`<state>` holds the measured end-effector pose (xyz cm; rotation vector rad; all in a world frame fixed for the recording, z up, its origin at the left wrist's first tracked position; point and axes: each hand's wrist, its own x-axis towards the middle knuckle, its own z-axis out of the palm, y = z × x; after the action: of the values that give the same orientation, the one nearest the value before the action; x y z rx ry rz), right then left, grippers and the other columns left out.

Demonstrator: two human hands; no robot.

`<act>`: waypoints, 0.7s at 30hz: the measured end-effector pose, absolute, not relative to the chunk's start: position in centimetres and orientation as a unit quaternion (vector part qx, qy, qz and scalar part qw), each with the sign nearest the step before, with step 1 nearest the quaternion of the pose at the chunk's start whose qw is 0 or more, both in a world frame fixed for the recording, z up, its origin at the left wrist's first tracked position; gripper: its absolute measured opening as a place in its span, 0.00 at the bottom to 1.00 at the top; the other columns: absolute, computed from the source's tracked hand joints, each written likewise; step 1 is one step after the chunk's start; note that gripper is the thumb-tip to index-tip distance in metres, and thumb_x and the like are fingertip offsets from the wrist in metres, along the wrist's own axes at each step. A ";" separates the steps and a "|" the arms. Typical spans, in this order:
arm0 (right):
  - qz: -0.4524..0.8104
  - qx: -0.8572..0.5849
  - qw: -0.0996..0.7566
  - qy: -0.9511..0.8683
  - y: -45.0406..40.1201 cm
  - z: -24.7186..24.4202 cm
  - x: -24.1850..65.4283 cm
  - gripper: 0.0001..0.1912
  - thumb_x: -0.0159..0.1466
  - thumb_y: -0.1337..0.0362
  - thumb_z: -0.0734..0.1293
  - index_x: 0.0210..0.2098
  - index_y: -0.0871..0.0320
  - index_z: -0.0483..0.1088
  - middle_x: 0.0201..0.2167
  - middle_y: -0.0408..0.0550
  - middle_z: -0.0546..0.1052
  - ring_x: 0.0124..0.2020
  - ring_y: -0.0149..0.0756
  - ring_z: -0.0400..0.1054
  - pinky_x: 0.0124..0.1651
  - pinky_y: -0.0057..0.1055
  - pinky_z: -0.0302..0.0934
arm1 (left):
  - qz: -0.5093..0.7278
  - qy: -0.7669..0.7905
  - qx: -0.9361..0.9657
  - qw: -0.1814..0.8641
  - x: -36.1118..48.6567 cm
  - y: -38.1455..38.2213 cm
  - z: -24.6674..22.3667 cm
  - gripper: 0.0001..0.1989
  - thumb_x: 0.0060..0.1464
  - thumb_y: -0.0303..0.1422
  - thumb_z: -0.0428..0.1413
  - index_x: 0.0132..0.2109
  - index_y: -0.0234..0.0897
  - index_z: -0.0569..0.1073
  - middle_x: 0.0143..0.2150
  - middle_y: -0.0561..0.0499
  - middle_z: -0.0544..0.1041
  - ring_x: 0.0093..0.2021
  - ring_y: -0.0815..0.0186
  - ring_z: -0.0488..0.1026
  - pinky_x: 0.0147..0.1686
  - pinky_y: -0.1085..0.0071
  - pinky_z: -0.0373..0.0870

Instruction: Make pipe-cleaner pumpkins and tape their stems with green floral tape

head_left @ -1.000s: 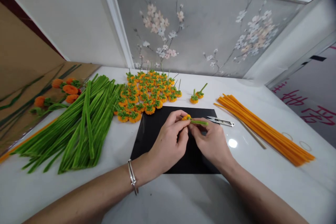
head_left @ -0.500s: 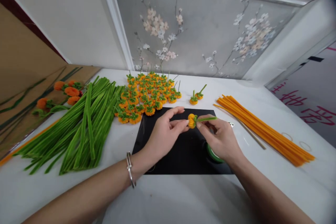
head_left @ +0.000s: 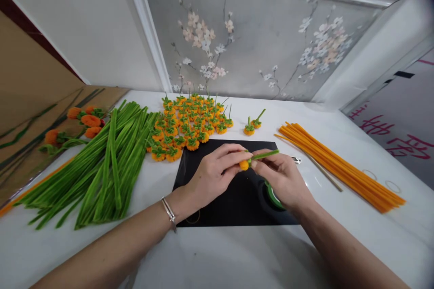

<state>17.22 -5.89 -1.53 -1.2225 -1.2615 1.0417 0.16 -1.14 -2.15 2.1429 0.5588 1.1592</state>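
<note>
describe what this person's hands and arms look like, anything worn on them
The left hand and right hand are ungloved, and no sleeves show. A slim, shiny silver-coloured bangle circles the left wrist; nothing visible is worn on the right wrist.

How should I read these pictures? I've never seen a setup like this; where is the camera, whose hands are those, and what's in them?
There is no machine here: a person works with two bare hands. Every picture comes from one camera worn on that person's head, looking forward and down.

The left hand and right hand together hold a small, fuzzy orange piece with a green stem, above a flat black rectangular mat. The left is at the orange part, the right at the stem.

On the glossy white tabletop, fuzzy green strips lie to the left, a cluster of small orange-and-green fuzzy pieces stands behind the mat, and a bundle of fuzzy orange strips lies to the right.
</note>
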 end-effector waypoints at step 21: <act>0.203 -0.535 0.485 -0.661 -6.3 -1.1 17.4 0.05 0.59 0.70 0.65 0.32 0.58 0.74 0.27 0.44 0.74 0.27 0.31 0.67 0.29 0.27 0.61 | 0.440 0.242 0.834 0.229 0.5 -1.8 -1.8 0.16 0.53 0.23 0.57 0.49 0.38 0.71 0.46 0.47 0.75 0.48 0.64 0.72 0.50 0.65 0.71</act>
<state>17.37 -6.32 -1.07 -1.3027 -1.6095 0.4929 0.46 -1.78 -1.80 2.2946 0.6662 1.2122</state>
